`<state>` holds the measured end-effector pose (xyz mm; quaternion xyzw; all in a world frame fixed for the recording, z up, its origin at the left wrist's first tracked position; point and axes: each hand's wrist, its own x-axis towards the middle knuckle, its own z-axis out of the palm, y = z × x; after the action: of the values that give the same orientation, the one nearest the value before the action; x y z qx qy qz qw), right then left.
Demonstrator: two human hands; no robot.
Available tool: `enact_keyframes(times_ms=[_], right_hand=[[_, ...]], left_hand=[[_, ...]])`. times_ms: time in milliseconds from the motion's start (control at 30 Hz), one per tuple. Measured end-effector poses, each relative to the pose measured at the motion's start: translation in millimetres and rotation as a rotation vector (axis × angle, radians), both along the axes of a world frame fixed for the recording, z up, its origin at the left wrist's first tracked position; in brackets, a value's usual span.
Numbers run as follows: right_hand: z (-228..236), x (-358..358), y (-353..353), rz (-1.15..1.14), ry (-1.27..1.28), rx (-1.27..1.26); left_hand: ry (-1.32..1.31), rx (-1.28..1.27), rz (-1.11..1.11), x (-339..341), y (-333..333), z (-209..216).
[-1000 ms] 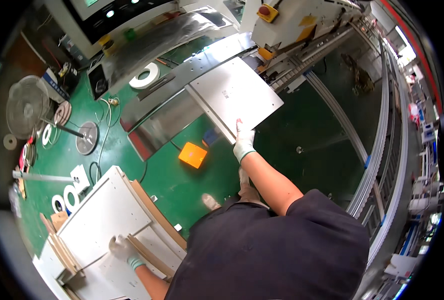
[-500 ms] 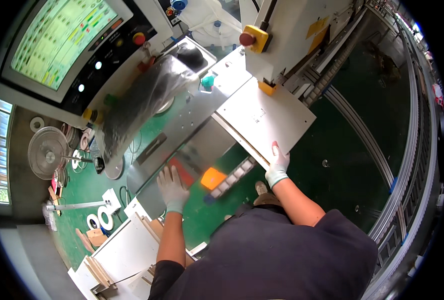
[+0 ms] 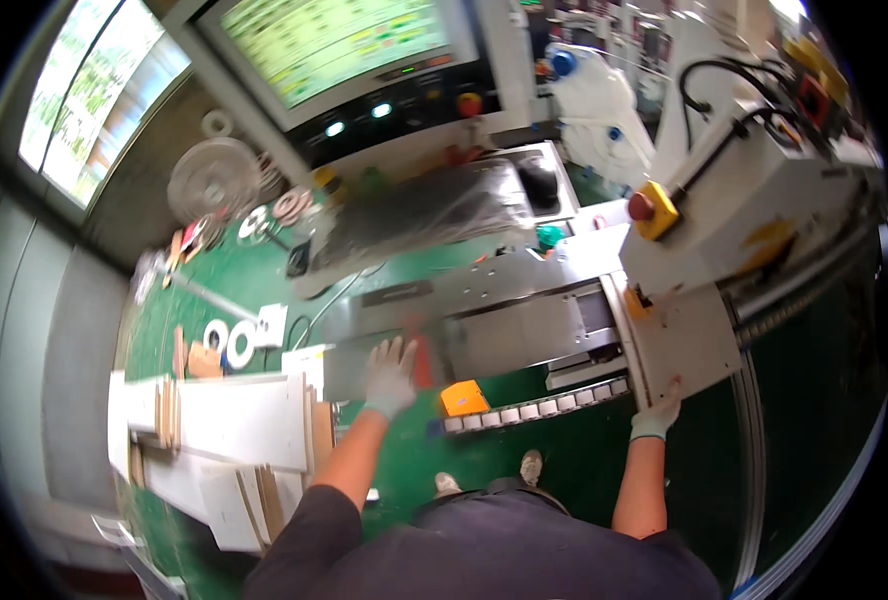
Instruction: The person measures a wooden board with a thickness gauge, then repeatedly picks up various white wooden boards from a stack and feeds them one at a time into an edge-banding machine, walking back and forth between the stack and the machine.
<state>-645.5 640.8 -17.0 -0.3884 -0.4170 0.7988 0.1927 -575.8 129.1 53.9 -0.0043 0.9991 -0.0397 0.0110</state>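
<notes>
My left hand, in a pale glove, lies with its fingers stretched out at the near edge of a long metal machine bed. Beside its fingertips is a blurred red piece. Off to the right, my gloved right hand grips the near edge of a white rectangular panel, thumb on top and the other fingers hidden. The panel lies at the right end of the bed, its far edge by a yellow part of the machine head.
An orange block and a segmented cable chain run along the bed's near side. White boards are stacked at left. A control screen, a plastic-covered dark cover and a red stop button stand beyond.
The whole view has turned, so the machine and panel now sit further right. My right hand stays on the panel's near edge; my left hand remains spread near the red piece.
</notes>
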Motion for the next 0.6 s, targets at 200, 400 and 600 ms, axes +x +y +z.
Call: enact_keyframes(times_ms=[200,400,600], right_hand=[[-14.1,-24.8,49.1,0.041,0.054,0.344],[-20.5,26.0,-25.5,0.157,-0.121,0.701],[-63.4,140.6,-232.8,0.670,-0.037,-0.091]], left_hand=[[-0.047,0.286,-0.092,59.0,2.9,36.2],[-0.078,0.315,0.626,211.8,-103.4,66.2],[0.601,0.034,2.243,530.4,-229.3,-41.0]])
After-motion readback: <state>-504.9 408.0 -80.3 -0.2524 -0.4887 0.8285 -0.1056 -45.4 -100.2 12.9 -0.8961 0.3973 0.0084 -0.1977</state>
